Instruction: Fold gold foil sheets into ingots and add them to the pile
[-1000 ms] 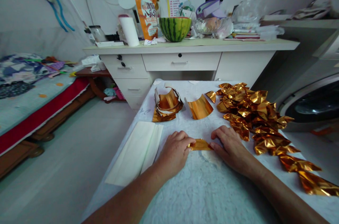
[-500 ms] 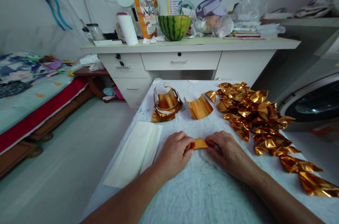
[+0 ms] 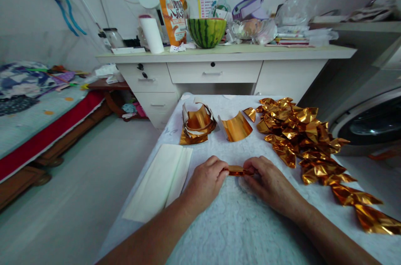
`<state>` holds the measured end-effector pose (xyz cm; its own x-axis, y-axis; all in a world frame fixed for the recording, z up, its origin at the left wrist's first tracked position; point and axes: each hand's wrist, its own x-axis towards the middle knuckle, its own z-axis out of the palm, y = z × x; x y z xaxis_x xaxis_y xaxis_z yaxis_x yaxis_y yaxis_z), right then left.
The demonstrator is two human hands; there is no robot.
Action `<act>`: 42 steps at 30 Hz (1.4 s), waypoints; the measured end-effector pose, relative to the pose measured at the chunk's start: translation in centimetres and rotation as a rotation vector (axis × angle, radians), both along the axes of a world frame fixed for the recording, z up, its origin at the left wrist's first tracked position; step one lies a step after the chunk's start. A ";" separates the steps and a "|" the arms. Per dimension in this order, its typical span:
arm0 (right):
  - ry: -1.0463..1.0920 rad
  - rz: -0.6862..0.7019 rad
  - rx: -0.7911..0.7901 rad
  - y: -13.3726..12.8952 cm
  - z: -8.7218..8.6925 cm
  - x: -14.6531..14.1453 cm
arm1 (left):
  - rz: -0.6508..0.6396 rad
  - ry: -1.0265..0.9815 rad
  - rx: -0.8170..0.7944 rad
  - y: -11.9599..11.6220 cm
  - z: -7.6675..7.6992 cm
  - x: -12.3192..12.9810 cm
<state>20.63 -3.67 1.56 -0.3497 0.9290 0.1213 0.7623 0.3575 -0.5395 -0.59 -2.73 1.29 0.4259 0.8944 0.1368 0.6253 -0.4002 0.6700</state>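
A narrow folded strip of gold foil paper [image 3: 235,170] is held between my two hands, low over the cloth. My left hand [image 3: 209,177] pinches its left end, and my right hand [image 3: 263,177] pinches the right end; both fingertips partly hide it. Beyond the hands lies a curved gold foil sheet [image 3: 235,126], with a curled stack of gold foil sheets [image 3: 198,123] to its left. On the right spreads a heap of folded gold foil pieces [image 3: 291,127]. White paper sheets [image 3: 159,181] lie flat beside my left forearm.
The table wears a pale cloth [image 3: 219,231]. Behind it stands a white desk [image 3: 213,72] carrying a halved watermelon [image 3: 206,32], an orange snack bag [image 3: 174,14] and a paper roll [image 3: 152,34]. A washing machine [image 3: 369,89] is at right, a bed [image 3: 62,119] at left.
The foil strip has turned between my fingers, so its front now shows a darker, shinier folded edge. My hands stay in nearly the same place.
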 end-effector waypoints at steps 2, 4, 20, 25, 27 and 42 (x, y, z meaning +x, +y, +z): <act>0.015 0.009 -0.016 -0.1 0.5 -0.1 | 0.008 -0.015 0.022 0.0 -0.1 -0.1; 0.032 0.024 -0.024 -0.2 0.8 -0.1 | 0.014 -0.044 0.043 0.0 -0.2 -0.2; 0.154 0.130 0.010 -0.4 0.6 0.3 | 0.135 -0.192 -0.051 0.1 0.8 -0.2; 0.234 0.175 -0.054 -0.2 0.6 0.6 | 0.125 -0.314 -0.144 0.3 0.6 -0.3; 0.281 0.144 -0.133 -0.1 0.6 0.7 | 0.137 -0.394 -0.223 0.4 0.4 -0.4; 0.937 -0.036 -0.673 0.9 0.6 2.0 | -0.001 -0.818 -0.716 0.5 0.7 -1.0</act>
<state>22.64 -2.81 2.13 -0.3563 0.9118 -0.2041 -0.0343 -0.2311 -0.9723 -1.56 -2.28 1.97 0.4441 0.8790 -0.1736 -0.1164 0.2487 0.9615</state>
